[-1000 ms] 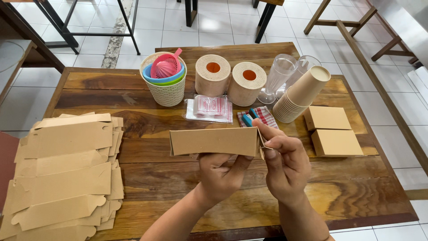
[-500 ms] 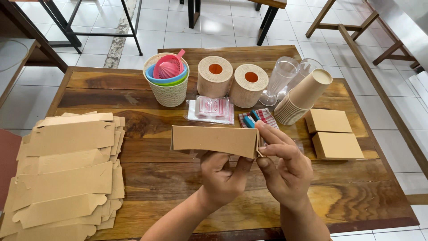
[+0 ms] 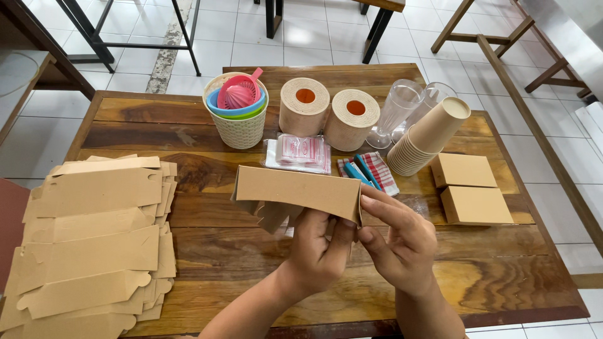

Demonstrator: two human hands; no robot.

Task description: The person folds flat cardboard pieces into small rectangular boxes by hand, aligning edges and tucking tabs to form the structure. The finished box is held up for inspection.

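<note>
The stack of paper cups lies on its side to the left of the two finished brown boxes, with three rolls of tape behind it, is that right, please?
Not quite: the head view shows two rolls of tape, not three. The stack of paper cups does lie on its side, left of the two finished brown boxes.

flat carton stack (image 3: 88, 245) cut by left edge, packet (image 3: 298, 152) contents unclear

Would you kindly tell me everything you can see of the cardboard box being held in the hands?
The cardboard box is plain brown card, long and narrow, half assembled. It is held above the wooden table, tilted slightly down to the right. Loose flaps hang at its lower left end. The left hand grips it from beneath; the right hand pinches its right end.
</note>
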